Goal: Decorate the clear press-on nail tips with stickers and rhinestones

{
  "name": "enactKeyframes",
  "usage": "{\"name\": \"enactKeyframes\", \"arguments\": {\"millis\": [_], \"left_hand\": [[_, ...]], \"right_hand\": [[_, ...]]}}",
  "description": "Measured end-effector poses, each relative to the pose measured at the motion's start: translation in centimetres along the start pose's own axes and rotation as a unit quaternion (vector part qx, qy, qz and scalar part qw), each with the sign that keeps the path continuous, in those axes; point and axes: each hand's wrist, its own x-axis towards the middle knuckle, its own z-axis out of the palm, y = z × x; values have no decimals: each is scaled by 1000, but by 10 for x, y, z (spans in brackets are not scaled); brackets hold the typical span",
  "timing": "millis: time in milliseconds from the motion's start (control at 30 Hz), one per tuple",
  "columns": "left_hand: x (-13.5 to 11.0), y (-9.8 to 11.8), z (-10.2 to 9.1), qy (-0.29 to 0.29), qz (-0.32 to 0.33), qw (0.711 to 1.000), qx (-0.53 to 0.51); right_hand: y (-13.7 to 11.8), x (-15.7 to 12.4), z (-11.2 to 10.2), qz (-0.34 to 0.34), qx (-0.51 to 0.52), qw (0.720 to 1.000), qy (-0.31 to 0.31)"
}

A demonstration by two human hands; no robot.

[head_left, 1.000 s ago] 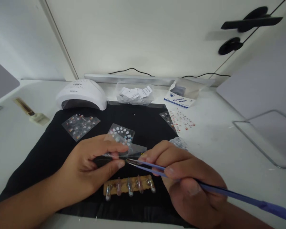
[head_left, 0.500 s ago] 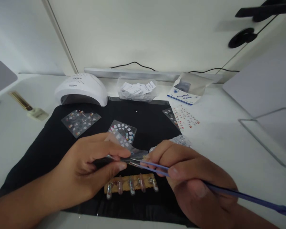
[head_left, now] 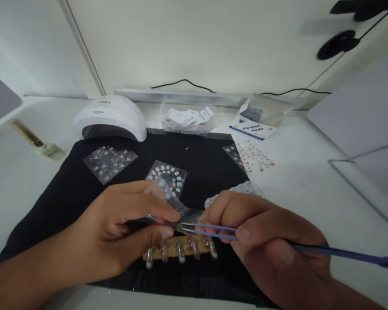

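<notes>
Between thumb and fingers, my left hand (head_left: 132, 228) pinches a clear sticker sheet (head_left: 170, 193) that bends up and away toward the right. My right hand (head_left: 261, 237) is closed around blue tweezers (head_left: 218, 231), their handle running off to the right. The tweezer tips are at the sheet's edge, close to my left thumb and fingertips; whether they grip anything there I cannot make out. Just below the hands lies a tan strip (head_left: 171, 249) carrying several decorated nail tips (head_left: 181, 254). Part of the sheet is hidden behind my fingers.
On the black mat (head_left: 207, 168) lie a round-patterned sticker sheet (head_left: 177, 174) and another sheet (head_left: 110, 163). Behind stand a white nail lamp (head_left: 111, 114), a clear box of packets (head_left: 187, 118) and an alcohol pads box (head_left: 255, 122). A polish bottle (head_left: 48, 150) is at left.
The whole view has shifted slightly. My right hand with the tweezers sits a little farther right and lower, while my left hand keeps its pinch on the sheet.
</notes>
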Motion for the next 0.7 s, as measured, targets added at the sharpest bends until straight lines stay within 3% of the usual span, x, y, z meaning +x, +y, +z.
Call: {"name": "enactKeyframes", "arguments": {"millis": [700], "left_hand": [[1,1,-1,-9,-3,1000,-11]], "right_hand": [[-2,1,2,13,4,1000,18]]}}
